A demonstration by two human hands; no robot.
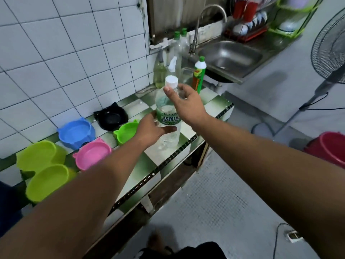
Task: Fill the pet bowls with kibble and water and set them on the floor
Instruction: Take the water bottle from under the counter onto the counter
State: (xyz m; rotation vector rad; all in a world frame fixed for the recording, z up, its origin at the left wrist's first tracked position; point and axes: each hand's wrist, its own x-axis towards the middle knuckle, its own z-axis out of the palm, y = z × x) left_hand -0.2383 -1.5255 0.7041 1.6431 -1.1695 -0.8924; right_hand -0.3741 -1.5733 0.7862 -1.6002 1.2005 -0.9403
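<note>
Arms outstretched, left hand grips the water bottle mid-body, right hand clasps its neck.

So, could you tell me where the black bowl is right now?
The black bowl sits left of centre in the head view, on the counter by the tiled wall, right of the blue bowl.

Cool, even, fairly bright light falls from overhead, so shadows are soft; a faint one lies on the floor beside the standing fan. Pale glare marks the wall tiles, the steel sink and the water bottle. Wide-angle distortion bends the tile lines, and the picture's edges are slightly soft.
</note>
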